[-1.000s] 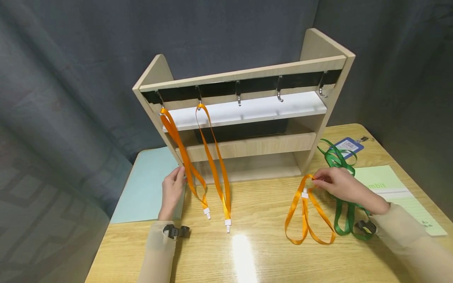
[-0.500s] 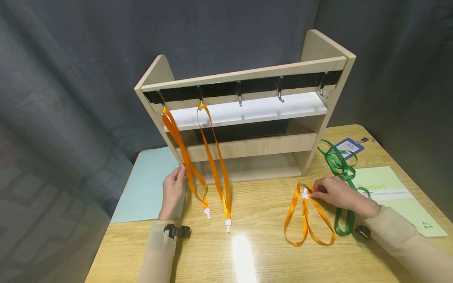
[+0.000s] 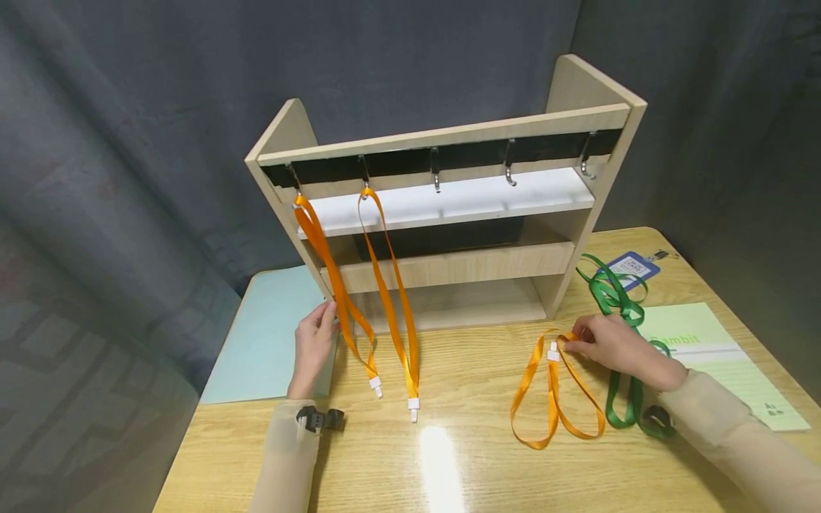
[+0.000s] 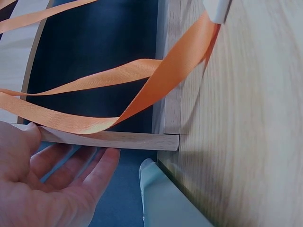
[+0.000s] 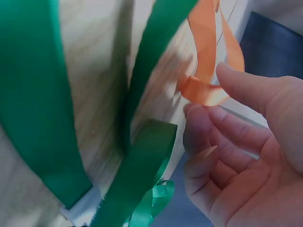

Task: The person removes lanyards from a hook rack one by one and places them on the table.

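The orange lanyard [image 3: 553, 399] is a flat, faintly glossy ribbon with a white clip [image 3: 553, 354]. It lies on the bench [image 3: 385, 470] just left of the right hand's fingers and nearer the person, spread in long rounded loops whose strands gather toward the clip. Its far end meets the right hand [image 3: 616, 347], whose thumb and fingers pinch the ribbon where it folds over between them. That arm reaches in from the right, back of the hand upward, the other fingers curled. To the right of these fingers, partly under the forearm, lies a green lanyard [image 5: 33, 104]; a blue badge [image 3: 631, 268] lies beyond them.

The left hand [image 3: 314, 345] grips the rack [image 3: 449, 265] by its side panel, thumb on the front edge, fingers extended along the outside. Just right of those fingers, two hung lanyards [image 3: 412, 377], both orange, dangle from hooks, clips lowermost.
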A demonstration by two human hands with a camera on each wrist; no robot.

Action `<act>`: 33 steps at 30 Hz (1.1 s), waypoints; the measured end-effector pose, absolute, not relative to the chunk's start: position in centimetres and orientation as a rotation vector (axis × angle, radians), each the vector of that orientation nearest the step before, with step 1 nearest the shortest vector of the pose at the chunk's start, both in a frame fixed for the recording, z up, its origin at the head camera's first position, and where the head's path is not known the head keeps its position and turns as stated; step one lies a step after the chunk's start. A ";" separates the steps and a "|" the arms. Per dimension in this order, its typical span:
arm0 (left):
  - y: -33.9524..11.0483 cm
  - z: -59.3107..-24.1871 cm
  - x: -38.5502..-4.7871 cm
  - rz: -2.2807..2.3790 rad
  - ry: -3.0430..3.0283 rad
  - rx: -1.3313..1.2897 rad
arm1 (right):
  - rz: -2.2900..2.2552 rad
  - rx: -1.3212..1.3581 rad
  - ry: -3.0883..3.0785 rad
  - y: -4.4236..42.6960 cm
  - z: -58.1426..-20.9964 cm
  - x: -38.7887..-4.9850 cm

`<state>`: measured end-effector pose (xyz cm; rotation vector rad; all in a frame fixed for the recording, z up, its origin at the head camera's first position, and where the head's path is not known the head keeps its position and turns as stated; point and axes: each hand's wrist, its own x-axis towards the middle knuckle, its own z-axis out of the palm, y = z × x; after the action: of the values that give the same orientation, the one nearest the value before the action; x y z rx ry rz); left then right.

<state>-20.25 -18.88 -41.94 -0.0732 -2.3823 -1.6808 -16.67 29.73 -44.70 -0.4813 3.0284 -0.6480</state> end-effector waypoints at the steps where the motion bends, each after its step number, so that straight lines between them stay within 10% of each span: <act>1: -18.9 -42.0 -20.3 -1.682 -2.382 -0.077 | -0.649 -0.478 3.032 29.8 -44.7 -16.8; 33: -20.2 -45.4 -22.2 -1.736 -2.332 -0.053 | -0.911 -0.700 3.144 22.6 -34.1 -15.4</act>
<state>-22.24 -20.24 -45.37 -0.0532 -2.3316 -1.7359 -15.44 22.65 -34.05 -0.6996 3.1439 -0.9107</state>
